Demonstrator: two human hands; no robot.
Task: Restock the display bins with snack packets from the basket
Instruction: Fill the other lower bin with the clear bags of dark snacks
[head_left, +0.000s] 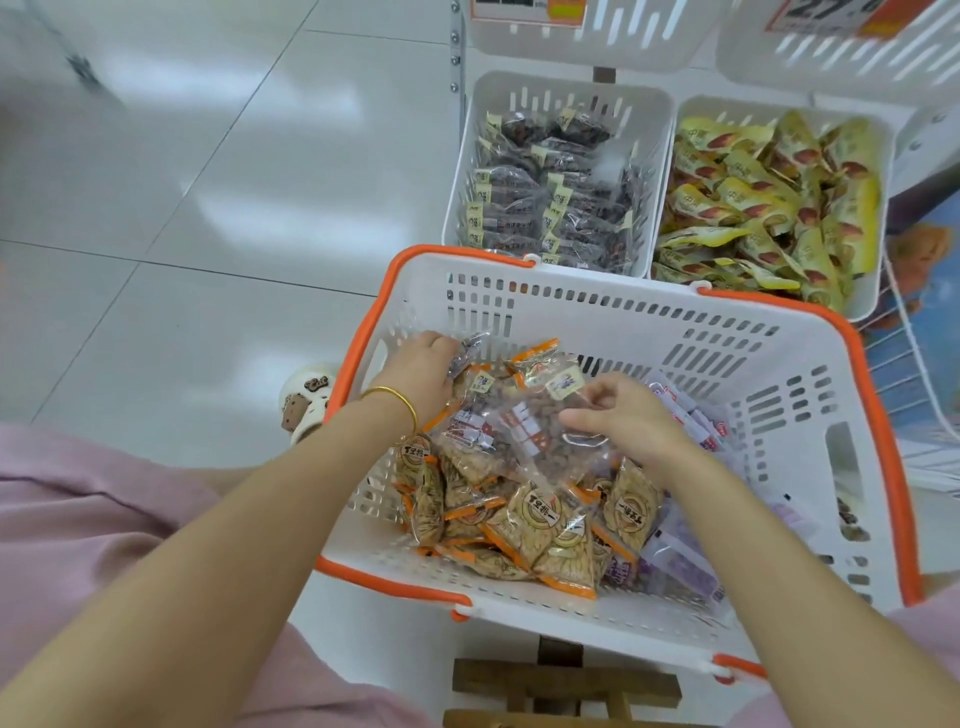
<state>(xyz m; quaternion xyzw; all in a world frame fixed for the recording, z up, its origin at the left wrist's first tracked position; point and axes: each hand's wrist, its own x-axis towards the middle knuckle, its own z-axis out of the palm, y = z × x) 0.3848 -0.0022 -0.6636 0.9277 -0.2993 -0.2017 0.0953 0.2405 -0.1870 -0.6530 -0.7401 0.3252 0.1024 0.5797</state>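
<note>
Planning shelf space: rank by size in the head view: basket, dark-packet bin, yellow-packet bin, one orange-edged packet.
1. Basket, though nearest the camera.
2. Dark-packet bin and yellow-packet bin: alike.
3. Orange-edged packet.

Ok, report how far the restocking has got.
Done: the left bin of dark packets and the right bin of yellow packets both look well filled. In hand: the left hand grips a small dark packet and the right hand pinches a clear packet, both inside the basket. Left: many orange-edged packets and purple packets lie there.
</note>
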